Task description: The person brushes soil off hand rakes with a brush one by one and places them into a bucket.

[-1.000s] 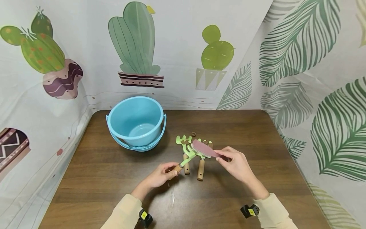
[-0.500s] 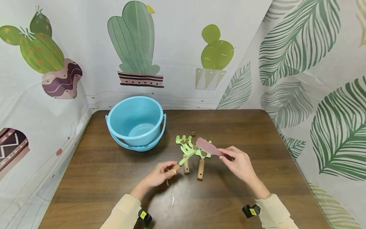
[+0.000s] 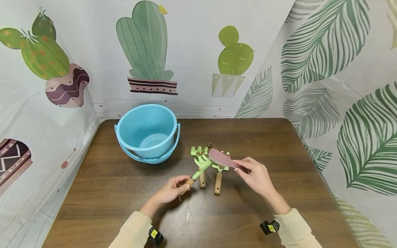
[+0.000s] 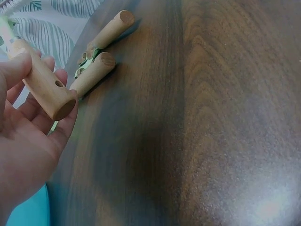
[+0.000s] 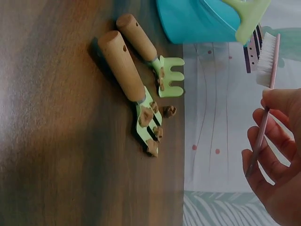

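Note:
My left hand (image 3: 172,189) grips the wooden handle (image 4: 44,82) of a small green garden fork (image 3: 202,162), holding it above the table with its tines pointing away. In my right hand (image 3: 255,176) is a pink brush (image 3: 221,158) with white bristles (image 5: 267,59), pinched by its thin handle. The brush head is right at the fork's tines in the head view. Under them on the table lie a green hand rake (image 5: 171,77) and a second green fork (image 5: 146,123), both wooden-handled. Brown clumps stick to the heads of these two tools.
A light blue bucket (image 3: 147,146) with its handle lowered stands at the back left of the wooden table (image 3: 263,137). One loose brown clump (image 5: 169,111) lies beyond the tools. A printed cloth (image 3: 198,51) hangs behind the table.
The brush has shifted right off the fork's tines and then back left to them. The held fork has turned slightly and lowered a little in my left hand.

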`<state>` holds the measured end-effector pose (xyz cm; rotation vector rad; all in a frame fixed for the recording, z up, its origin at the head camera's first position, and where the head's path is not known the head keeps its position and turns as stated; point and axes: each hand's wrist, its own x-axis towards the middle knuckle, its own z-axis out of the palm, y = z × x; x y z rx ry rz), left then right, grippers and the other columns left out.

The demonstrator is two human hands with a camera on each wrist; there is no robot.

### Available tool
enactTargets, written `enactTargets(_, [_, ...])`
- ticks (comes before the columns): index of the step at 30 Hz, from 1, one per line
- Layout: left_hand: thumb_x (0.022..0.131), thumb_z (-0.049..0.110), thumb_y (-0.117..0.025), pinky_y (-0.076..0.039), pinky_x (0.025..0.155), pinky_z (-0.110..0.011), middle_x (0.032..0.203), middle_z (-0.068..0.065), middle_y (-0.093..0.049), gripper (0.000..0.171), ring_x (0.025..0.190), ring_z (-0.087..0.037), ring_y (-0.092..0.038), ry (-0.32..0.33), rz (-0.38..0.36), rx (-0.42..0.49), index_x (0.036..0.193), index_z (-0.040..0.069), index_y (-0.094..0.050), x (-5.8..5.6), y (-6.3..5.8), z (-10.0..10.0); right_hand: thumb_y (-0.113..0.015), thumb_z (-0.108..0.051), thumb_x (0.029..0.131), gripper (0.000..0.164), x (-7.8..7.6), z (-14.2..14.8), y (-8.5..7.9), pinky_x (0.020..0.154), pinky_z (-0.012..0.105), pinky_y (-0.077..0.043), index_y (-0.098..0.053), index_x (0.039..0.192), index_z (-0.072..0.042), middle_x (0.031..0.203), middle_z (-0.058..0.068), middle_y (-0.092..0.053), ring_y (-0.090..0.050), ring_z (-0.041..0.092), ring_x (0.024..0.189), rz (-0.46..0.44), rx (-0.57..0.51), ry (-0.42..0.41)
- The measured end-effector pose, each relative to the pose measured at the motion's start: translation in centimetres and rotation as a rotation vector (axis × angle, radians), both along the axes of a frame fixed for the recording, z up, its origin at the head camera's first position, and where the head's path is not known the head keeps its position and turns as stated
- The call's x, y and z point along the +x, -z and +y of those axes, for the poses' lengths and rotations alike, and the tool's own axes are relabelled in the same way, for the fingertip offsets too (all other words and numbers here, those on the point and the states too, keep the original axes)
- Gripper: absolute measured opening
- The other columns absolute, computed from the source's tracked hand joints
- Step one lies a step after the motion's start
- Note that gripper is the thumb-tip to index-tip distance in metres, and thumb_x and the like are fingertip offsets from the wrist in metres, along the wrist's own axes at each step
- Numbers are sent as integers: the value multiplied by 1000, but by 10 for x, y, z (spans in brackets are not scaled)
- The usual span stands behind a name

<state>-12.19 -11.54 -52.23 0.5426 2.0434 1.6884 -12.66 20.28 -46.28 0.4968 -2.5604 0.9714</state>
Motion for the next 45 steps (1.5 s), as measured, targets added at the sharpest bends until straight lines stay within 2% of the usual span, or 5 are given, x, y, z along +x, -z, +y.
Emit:
enactTargets(5, [90,5,-55,-47,63,-22,94,-31,-59,32,79,-24,-56,-12,-26,-8,119,-5,-54,0,5,-1,-75,-12,73,25,1,-9,0,49,17,-37,-73,96,-18,82,-11,-62,-49,6,60,-26,4,-40])
enactTargets(11, [87,5,-58,-47,61,-23,97,-28,-60,32,74,-20,-56,-43,-37,-32,119,-2,-56,0,2,-1,-75,-11,73,24,1,-10,5,50,16,-37,-73,97,-17,82,-10,-62,-52,11,59,-40,-2,-44])
enactTargets(19, [84,9,-63,-47,59,-23,91,-12,-63,31,68,-17,-56,-109,93,-98,113,0,-61,1,-5,1,-75,-9,72,25,2,-1,11,50,16,-38,-73,96,-15,82,-6,-64,-51,6,61,16,36,-14])
enactTargets(28, [80,14,-69,-44,63,-23,91,3,-62,26,71,-9,-53,-206,214,-262,105,15,-67,5,-22,11,-76,-11,71,25,3,3,10,52,21,-41,-73,95,-15,82,-7,-64,-52,5,62,40,64,68])
enactTargets(45, [72,13,-76,-43,59,-21,76,8,-58,24,62,-5,-52,-385,375,-385,95,15,-70,10,-32,23,-77,-12,70,25,5,7,7,53,25,-43,-73,95,-14,81,-4,-64,-51,5,62,87,69,192])
